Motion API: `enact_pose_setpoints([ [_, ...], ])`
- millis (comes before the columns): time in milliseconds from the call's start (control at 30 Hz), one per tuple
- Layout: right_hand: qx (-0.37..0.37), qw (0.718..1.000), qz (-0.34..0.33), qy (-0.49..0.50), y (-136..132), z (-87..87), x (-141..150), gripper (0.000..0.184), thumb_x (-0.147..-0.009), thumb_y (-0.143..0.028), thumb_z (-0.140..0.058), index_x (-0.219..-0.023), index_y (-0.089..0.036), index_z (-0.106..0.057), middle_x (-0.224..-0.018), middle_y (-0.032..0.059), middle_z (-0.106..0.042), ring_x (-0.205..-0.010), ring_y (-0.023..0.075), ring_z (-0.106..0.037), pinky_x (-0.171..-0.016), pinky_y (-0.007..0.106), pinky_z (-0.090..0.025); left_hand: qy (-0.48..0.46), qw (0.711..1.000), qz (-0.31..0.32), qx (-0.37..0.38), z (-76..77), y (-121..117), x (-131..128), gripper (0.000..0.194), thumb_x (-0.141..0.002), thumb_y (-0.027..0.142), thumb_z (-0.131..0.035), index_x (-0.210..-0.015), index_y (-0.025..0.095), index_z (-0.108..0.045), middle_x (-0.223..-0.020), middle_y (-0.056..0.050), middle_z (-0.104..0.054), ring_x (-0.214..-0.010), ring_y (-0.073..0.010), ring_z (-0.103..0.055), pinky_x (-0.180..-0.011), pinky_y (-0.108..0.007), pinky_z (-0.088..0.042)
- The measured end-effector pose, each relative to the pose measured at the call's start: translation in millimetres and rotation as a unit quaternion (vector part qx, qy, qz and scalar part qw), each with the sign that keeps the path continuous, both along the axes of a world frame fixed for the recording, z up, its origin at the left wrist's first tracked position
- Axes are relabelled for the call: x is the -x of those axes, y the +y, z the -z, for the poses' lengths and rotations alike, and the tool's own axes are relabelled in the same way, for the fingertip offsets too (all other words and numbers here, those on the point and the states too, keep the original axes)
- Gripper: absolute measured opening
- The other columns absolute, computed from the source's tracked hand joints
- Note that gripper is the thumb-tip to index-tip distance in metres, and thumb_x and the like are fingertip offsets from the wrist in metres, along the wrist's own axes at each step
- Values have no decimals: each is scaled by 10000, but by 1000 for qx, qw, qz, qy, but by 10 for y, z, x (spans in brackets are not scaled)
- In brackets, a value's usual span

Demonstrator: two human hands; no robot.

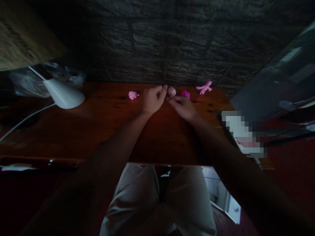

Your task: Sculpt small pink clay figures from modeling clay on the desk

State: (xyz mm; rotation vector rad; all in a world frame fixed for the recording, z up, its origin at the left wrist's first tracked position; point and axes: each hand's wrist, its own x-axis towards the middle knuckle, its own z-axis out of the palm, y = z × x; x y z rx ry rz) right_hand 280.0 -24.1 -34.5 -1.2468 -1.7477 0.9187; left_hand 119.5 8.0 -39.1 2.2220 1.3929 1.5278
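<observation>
Round pink toy (pixel 172 92), between your curled left hand (pixel 153 100) and right hand (pixel 182 106); whether either pinches it, I cannot tell. You seem to be handling it; the next move likely calls for a steady hold.

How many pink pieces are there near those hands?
4: a pink lump left of the left hand, a paler ball between the hands, a magenta piece partly behind the right hand, and a limbed figure farthest right. The hands may hide more.
</observation>
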Motion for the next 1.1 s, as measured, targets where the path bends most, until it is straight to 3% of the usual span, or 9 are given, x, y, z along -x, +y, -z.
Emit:
enact_pose_setpoints([
  [133, 0, 1000, 4, -8, -16, -24, 25, 550, -941, -562, -597, -565, -232, -370, -568, -72, -293, -550, 100, -267, -547, 287, -244, -8, 1000, 3, -6, -18, -15, -27, 503, -1010, 378, -527, -544, 207, -444, -522, 26, -480, -521, -121, -450, -577, -292, -314],
  [333, -31, 999, -12, -2, 67, 90, -7, 500, -932, -520, -616, -584, -222, -418, -564, -70, -342, -547, 97, -289, -544, 282, -238, -10, 999, 26, -16, -15, -25, -88, 474, -1019, 385, -522, -586, 192, -502, -555, 20, -515, -549, -117, -478, -593, -279, -330],
  [533, -30, 999, -12, 13, 55, 124, -36, 495, -883, -602, -571, -594, -223, -439, -576, -71, -344, -555, 101, -294, -553, 281, -259, -10, 999, 44, -2, -19, -78, -145, 469, -1016, 400, -495, -597, 191, -514, -563, 7, -543, -576, -123, -499, -584, -261, -336],
  [700, 14, 992, -42, -120, 83, -24, 45, 392, -905, -409, -568, -581, -210, -472, -563, -50, -437, -567, 119, -408, -576, 279, -298, -24, 999, 18, 13, -46, -61, -56, 440, -1011, 406, -485, -626, 196, -519, -586, 3, -582, -570, -130, -533, -589, -258, -342],
  [867, 59, 955, -101, -271, 118, -206, 158, 375, -917, -317, -582, -566, -203, -520, -555, -22, -504, -567, 133, -477, -574, 283, -311, -41, 997, -56, 32, -131, 4, 146, 334, -1011, 383, -475, -769, 204, -619, -644, -11, -657, -606, -158, -610, -640, -263, -415],
  [933, 37, 961, -78, -263, 99, -196, 152, 403, -929, -332, -568, -554, -206, -486, -558, -20, -495, -577, 134, -484, -580, 280, -315, -19, 993, -119, 16, -199, 48, 287, 275, -992, 367, -506, -832, 205, -659, -700, -34, -694, -708, -195, -660, -742, -295, -471],
  [1000, -6, 976, -44, -215, 70, -144, 114, 425, -950, -362, -523, -562, -214, -437, -560, -29, -458, -578, 130, -468, -578, 276, -308, -10, 977, -215, -2, -272, 88, 455, 215, -972, 319, -518, -920, 201, -690, -917, -88, -760, -969, -253, -691, -947, -373, -475],
  [1033, -11, 980, -46, -195, 57, -114, 88, 440, -952, -388, -514, -559, -218, -412, -552, -35, -429, -567, 128, -448, -574, 275, -304, -6, 965, -260, 19, -304, 104, 543, 225, -977, 313, -504, -986, 199, -698, -1051, -114, -762, -1094, -281, -670, -1013, -417, -455],
  [1100, -19, 985, -57, -162, 39, -60, 37, 462, -951, -434, -510, -559, -222, -387, -551, -44, -393, -557, 122, -413, -568, 272, -302, 30, 943, -299, 139, -352, 121, 713, 273, -969, 372, -524, -1081, 196, -700, -1203, -157, -732, -1224, -344, -624, -1029, -490, -454],
])
